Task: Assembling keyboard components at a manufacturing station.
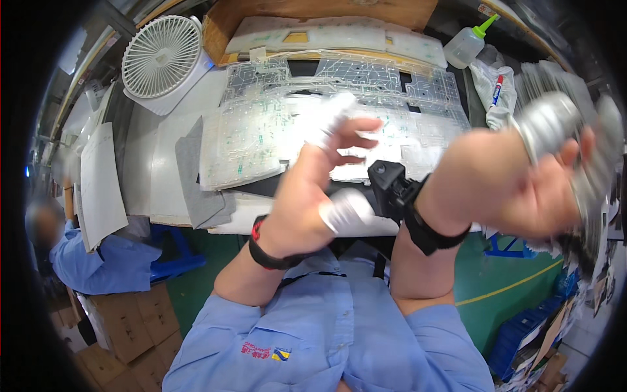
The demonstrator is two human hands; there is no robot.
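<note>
Both my hands wear whitish finger cots and look smeared by motion. My left hand is raised above the near edge of the table, its thumb and fingers apart and nothing seen in them. Beneath and beyond it lies a stack of clear plastic circuit sheets with green marks. A sheet with grey panels and fine pale traces lies at the far side of that stack. Farther right, my right hand reaches out with its thumb and fingers spread, near blurred stacked sheets. No held thing shows in it.
A white fan stands at the back left. Grey cloth-like sheets lie left of the stack. At the back right are a squeeze bottle, a white cloth and a red-and-blue marker. Another person sits at far left.
</note>
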